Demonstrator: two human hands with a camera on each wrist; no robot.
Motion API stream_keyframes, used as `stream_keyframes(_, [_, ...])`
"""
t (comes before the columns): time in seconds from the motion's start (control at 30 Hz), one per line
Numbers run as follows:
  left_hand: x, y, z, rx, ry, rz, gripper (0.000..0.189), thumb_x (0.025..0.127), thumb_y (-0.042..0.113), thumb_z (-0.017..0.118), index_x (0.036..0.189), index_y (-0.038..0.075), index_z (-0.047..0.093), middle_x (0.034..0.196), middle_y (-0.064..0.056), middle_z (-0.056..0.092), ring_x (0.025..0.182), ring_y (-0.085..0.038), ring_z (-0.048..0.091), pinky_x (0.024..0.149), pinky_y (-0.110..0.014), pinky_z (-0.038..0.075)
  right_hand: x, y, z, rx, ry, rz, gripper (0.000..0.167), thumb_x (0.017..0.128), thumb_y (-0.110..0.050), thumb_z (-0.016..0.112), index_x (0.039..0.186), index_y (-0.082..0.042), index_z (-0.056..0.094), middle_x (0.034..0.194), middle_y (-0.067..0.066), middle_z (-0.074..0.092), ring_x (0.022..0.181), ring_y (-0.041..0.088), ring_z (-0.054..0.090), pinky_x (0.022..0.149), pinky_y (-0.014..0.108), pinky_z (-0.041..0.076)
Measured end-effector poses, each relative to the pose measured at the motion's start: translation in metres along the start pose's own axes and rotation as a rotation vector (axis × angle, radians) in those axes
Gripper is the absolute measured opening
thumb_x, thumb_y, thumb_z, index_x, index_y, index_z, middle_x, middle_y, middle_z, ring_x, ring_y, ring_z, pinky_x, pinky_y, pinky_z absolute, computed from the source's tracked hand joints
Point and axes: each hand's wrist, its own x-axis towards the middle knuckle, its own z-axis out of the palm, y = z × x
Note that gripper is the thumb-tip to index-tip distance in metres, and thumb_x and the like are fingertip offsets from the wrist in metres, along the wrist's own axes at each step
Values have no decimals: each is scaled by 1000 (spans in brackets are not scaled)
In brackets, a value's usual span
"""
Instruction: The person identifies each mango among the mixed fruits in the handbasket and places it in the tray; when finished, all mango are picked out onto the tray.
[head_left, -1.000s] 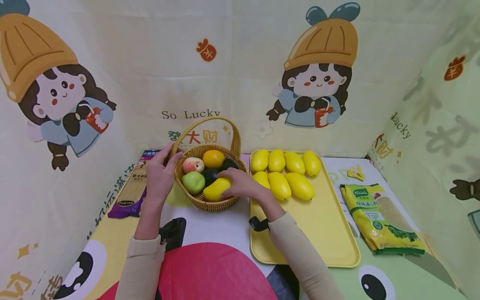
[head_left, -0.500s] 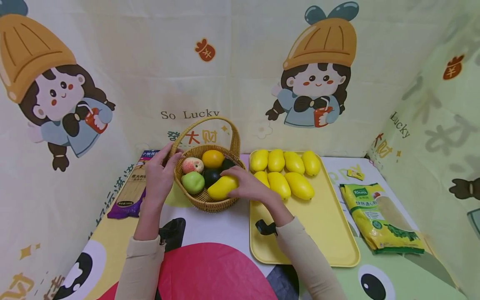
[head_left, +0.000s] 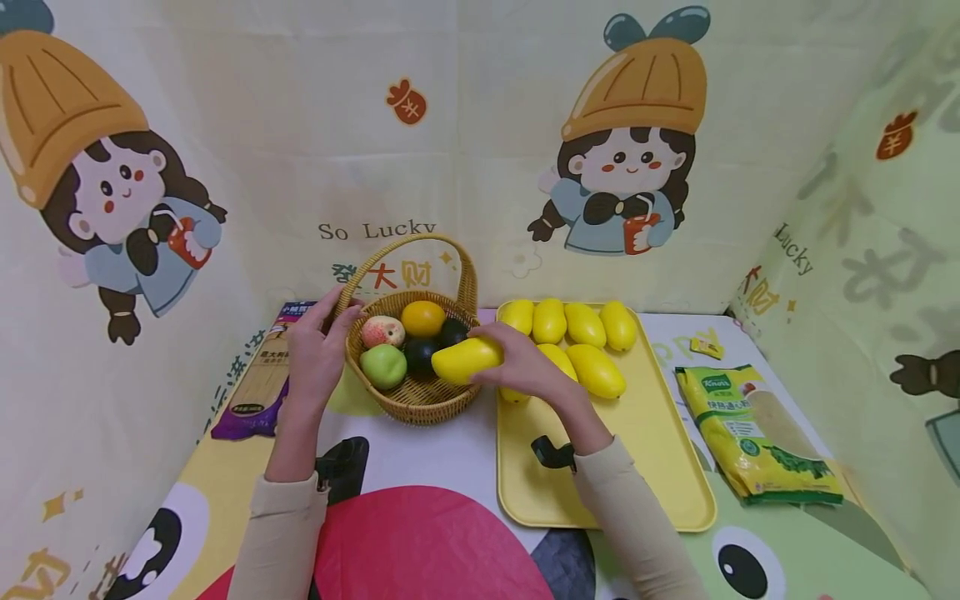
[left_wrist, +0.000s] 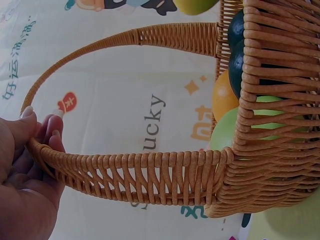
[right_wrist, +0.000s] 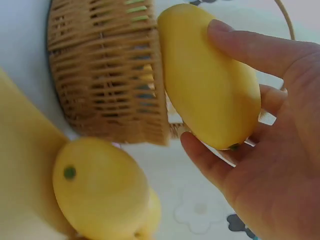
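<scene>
A yellow mango (head_left: pixel 465 360) is in my right hand (head_left: pixel 521 360), pinched between thumb and fingers and raised over the right rim of the wicker basket (head_left: pixel 411 410). In the right wrist view the mango (right_wrist: pixel 207 80) overlaps the basket's rim. My left hand (head_left: pixel 315 354) holds the arched handle (left_wrist: pixel 140 172), thumb and fingers round it in the left wrist view. Inside the basket lie a peach (head_left: pixel 381 332), an orange (head_left: pixel 423 318), a green round fruit (head_left: pixel 383 367) and two dark fruits (head_left: pixel 420 357). The basket stands upright.
A yellow tray (head_left: pixel 525 492) to the right carries several mangoes (head_left: pixel 597 372) in two rows. Farther right lie a Knorr packet (head_left: pixel 757 433) and a small yellow sachet (head_left: pixel 707 346). A purple noodle packet (head_left: pixel 255 383) lies left of the basket; a printed cloth wall stands behind.
My right hand has lifted the mango up from inside the basket and carried it right to the rim. The left hand stays on the handle.
</scene>
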Motion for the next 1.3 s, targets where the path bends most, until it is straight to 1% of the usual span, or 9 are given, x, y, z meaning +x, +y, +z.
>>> stream_keyframes(0.13, [0, -1, 0, 3, 2, 4, 42, 100, 27, 58, 141, 21, 57, 119, -10, 71, 101, 2, 65, 89, -9, 52, -6, 6, -7, 15, 10, 21, 63, 79, -37, 83, 135, -23, 56, 132, -8, 57, 114, 16, 53, 103, 40, 46])
stream_keyframes(0.27, [-1, -2, -1, -5, 5, 0, 42, 99, 26, 59, 141, 21, 56, 119, -11, 71, 102, 2, 65, 90, -9, 52, -14, 12, -12, 7, 22, 55, 67, 80, -37, 83, 138, -20, 54, 135, -6, 57, 115, 18, 54, 105, 42, 46])
stream_keyframes(0.43, [-1, -2, -2, 1, 4, -10, 43, 100, 26, 58, 143, 22, 55, 120, -10, 71, 103, 0, 65, 91, -11, 53, -22, 19, -16, -6, 50, 96, 64, 80, -39, 82, 136, -23, 55, 132, -4, 59, 112, 20, 55, 103, 41, 46])
stream_keyframes(0.53, [-1, -1, -3, 11, 6, -17, 43, 100, 26, 58, 143, 22, 55, 121, -10, 71, 102, 1, 64, 91, -11, 53, -27, 24, -19, -18, 72, 105, 64, 80, -41, 81, 135, -21, 56, 132, -1, 60, 112, 22, 55, 103, 42, 46])
stream_keyframes(0.7, [-1, -2, -1, 10, 7, -14, 42, 100, 26, 58, 142, 22, 56, 120, -10, 71, 101, 1, 64, 90, -10, 53, -38, 35, -25, -4, 116, 163, 66, 81, -42, 80, 137, -20, 55, 137, 2, 58, 118, 25, 54, 108, 48, 44])
stream_keyframes(0.77, [-1, -2, 0, 5, 6, -12, 42, 100, 26, 58, 142, 23, 56, 119, -10, 71, 101, 1, 65, 90, -10, 53, -43, 40, -28, 0, 141, 178, 66, 81, -42, 81, 137, -20, 55, 137, 2, 58, 119, 24, 54, 109, 48, 44])
stream_keyframes(1.0, [-1, -2, 0, 5, 12, -9, 42, 100, 26, 59, 141, 22, 57, 120, -11, 71, 100, 3, 64, 87, -8, 52, -57, 60, -41, 4, 224, 170, 70, 81, -39, 82, 139, -14, 53, 140, 8, 57, 121, 27, 53, 108, 49, 45])
stream_keyframes(1.1, [-1, -2, 0, 3, 10, -2, 42, 100, 26, 59, 141, 21, 57, 120, -12, 71, 100, 4, 64, 87, -8, 52, -64, 67, -48, 2, 252, 194, 70, 82, -39, 81, 139, -14, 52, 141, 8, 55, 120, 28, 53, 106, 49, 46])
stream_keyframes(1.3, [0, 0, 1, -6, 9, -8, 42, 100, 26, 59, 141, 21, 57, 120, -12, 71, 102, -2, 66, 89, -9, 53, -78, 78, -62, -2, 290, 243, 72, 83, -41, 80, 142, -15, 49, 144, 10, 53, 121, 30, 52, 105, 51, 47])
